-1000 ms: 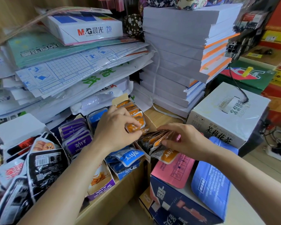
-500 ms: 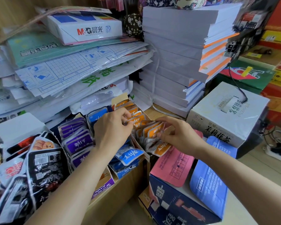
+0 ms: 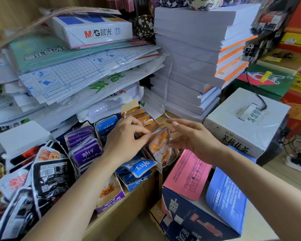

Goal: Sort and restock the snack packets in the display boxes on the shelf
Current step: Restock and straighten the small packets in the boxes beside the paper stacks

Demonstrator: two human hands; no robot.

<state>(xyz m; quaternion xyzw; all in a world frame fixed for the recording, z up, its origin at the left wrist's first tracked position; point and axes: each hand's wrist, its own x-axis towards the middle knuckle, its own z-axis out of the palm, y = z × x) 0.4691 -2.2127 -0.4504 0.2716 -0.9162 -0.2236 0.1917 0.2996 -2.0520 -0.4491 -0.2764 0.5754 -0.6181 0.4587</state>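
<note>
Two hands work mid-frame. Our left hand [image 3: 127, 136] pinches the top edge of the orange packets [image 3: 161, 150], which we judge keeps the leaning row from flopping out of the orange display box [image 3: 129, 106]. Our right hand [image 3: 195, 138] is spread loose just beside the front packet, likely to steady it; contact is unclear. Lower left sit the blue packets [image 3: 139, 166].

1 wide-angle head cam, facing fwd & down, close above the shelf [image 3: 132, 206].
</note>
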